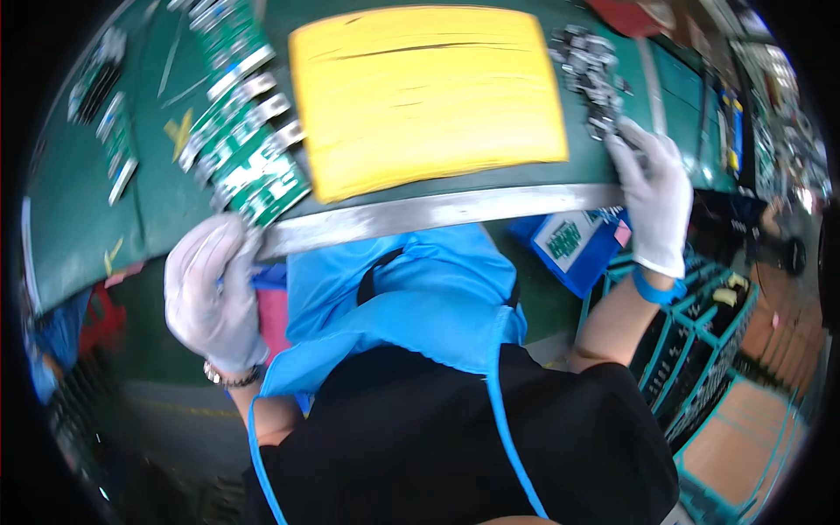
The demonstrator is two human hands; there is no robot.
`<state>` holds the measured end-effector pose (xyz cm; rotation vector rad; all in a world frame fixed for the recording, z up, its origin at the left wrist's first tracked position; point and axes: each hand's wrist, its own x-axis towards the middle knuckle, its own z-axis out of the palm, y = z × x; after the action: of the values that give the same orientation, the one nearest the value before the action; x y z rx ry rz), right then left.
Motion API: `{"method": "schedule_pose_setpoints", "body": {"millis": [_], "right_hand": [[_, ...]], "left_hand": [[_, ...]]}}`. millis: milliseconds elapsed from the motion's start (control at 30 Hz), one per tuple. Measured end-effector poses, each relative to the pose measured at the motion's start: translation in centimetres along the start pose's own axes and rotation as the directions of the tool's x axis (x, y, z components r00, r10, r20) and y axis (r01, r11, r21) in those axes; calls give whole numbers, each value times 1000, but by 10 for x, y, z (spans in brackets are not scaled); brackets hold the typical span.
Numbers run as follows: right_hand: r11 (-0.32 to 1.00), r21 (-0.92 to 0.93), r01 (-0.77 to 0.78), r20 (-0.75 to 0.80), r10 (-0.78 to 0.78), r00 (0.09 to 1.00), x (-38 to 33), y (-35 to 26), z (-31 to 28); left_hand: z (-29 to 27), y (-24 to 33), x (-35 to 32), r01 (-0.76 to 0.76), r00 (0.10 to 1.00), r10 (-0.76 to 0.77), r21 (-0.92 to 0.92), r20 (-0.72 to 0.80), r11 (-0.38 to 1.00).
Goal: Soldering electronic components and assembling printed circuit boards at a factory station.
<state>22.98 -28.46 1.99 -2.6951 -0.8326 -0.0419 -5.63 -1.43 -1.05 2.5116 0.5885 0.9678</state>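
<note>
My left hand, in a white glove, grips the near end of a long green circuit board panel with metal tabs, at the bench's metal front edge. The panel runs away from me across the green bench top. My right hand, also gloved, reaches over the bench edge on the right; its fingertips are in a pile of small grey metal parts. Whether it holds one I cannot tell. A yellow mat lies between the two hands.
More green boards lie at the far left of the bench. A blue box sits below the bench on the right, beside teal racks. My blue apron fills the middle.
</note>
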Motion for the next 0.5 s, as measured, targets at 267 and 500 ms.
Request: {"method": "schedule_pose_setpoints", "body": {"millis": [267,500], "right_hand": [[962,261,-76,-238,140,961,0,11,-4],[981,-56,185,-228,-193,954,11,-32,3]], "left_hand": [[8,-3,7,-11,1000,10,-44,-14,999],[4,-6,4,-4,1000,3,-45,-29,999]]}}
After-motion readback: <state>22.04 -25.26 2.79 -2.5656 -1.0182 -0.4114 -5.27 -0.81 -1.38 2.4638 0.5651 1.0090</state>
